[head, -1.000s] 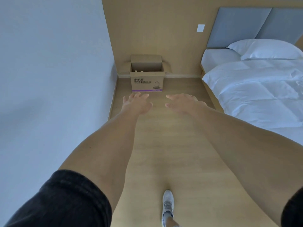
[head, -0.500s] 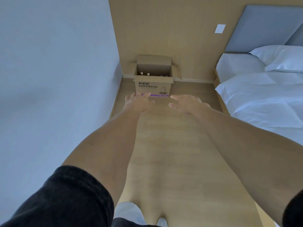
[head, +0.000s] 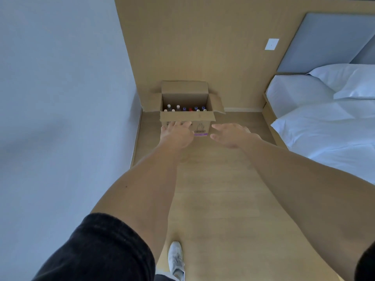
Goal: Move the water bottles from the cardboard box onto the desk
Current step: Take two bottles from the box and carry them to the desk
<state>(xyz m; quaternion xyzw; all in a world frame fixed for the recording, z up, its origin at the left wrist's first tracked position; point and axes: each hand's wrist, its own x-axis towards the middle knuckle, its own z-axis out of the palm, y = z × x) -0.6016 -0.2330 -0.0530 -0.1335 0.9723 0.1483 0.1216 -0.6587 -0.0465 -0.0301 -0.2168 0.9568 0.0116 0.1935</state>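
An open cardboard box (head: pixel 203 126) stands on the wood floor in the corner, against the far wooden wall. Inside it stand several water bottles (head: pixel 183 108); only their white, blue and red caps show. Both my arms stretch forward. My left hand (head: pixel 176 134) is held palm down with straight fingers, overlapping the box's front face in view. My right hand (head: pixel 231 134) hovers to the right of the box front, fingers relaxed and spread. Neither hand holds anything. No desk is in view.
A pale wall (head: pixel 60 118) runs along the left. A bed (head: pixel 328 126) with white sheets and a pillow fills the right, its wooden frame bordering the narrow floor strip. My white shoe (head: pixel 176 258) is on the floor below.
I have walked closer to the box, which now looks larger, and the bottle caps inside have come into sight. Both hands stay stretched out and empty.
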